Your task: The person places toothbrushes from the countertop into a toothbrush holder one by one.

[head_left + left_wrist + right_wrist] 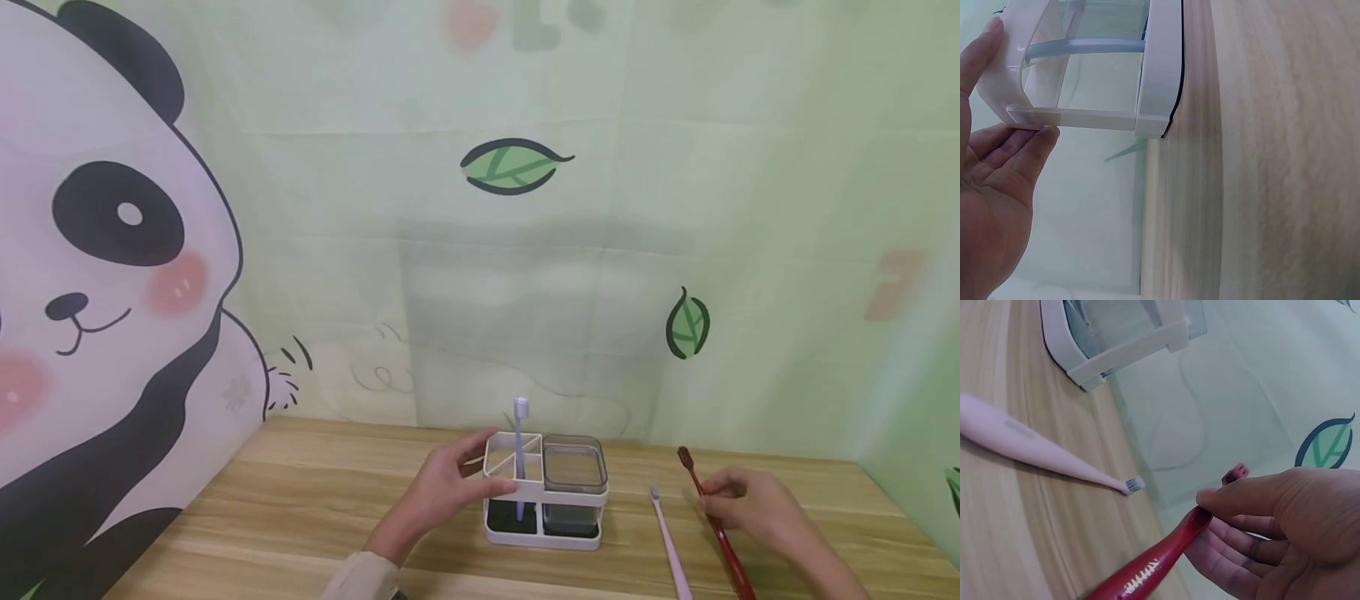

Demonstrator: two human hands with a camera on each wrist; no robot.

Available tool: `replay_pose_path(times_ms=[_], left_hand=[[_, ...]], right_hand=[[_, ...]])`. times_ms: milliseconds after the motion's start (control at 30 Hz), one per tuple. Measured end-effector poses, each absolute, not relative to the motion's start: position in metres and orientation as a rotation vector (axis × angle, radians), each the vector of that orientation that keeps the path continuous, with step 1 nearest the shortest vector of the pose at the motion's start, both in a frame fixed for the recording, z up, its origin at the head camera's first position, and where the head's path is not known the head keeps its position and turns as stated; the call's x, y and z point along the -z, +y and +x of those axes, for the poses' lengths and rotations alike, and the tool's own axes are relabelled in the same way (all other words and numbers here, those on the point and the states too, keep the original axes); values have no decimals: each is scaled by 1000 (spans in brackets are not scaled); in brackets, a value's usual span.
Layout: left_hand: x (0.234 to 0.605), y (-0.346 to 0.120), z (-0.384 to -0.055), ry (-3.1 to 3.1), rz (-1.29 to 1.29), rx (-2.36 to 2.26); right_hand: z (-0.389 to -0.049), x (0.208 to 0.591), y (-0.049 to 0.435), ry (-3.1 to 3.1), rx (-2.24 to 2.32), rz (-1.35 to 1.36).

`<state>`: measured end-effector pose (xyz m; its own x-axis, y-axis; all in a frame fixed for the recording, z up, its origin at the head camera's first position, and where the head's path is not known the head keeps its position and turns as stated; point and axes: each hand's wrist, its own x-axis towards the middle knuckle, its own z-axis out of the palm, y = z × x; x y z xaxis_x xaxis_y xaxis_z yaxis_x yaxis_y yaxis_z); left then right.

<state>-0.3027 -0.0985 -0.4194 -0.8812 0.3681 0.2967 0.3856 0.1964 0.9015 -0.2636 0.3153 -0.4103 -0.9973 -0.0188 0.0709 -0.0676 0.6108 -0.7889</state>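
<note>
Markings (1141, 577) in a pale tone run along the handle of the red toothbrush (723, 546), but we cannot read them. We also see a faint greyish patch (1019, 429) on the pink toothbrush (667, 537), too indistinct to make out. On the backdrop (337, 167), the blurred shapes (471, 21) near the top edge could be characters; we cannot tell.

Our left hand (442, 492) grips the white holder (566, 497) at its left side, thumb against the front of the upper frame and fingers reaching round behind. Our right hand (761, 508) pinches the red toothbrush at its slim neck between thumb and fingers, bristle end uppermost; we cannot tell whether its lower end touches the table (300, 500). The two hands are well apart.

The holder stands upright on the table, with a lavender toothbrush (519, 454) upright in its left, divided part and a see-through grey cup (576, 467) in its right part. Between the holder and the red toothbrush lies the pink toothbrush.
</note>
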Motion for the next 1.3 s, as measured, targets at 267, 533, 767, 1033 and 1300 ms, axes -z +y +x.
replay_pose_path(times_ms=[267,533,767,1033,1300], left_hand=[[418,-99,-302,-2427,-748,1831],[418,-99,-303,-2420,-754,1835],[418,-99,-303,-2419,-765,1818],[419,-100,-303,-2411,-764,1827],[420,-99,-304,-2401,-778,1840]], right_hand=[[-261,396,313,-2771,-1287,56],[-257,387,315,-2778,-1236,62],[-252,379,316,-2732,-1220,66],[-247,368,312,-2708,-1179,27],[-243,361,309,-2654,-1152,18]])
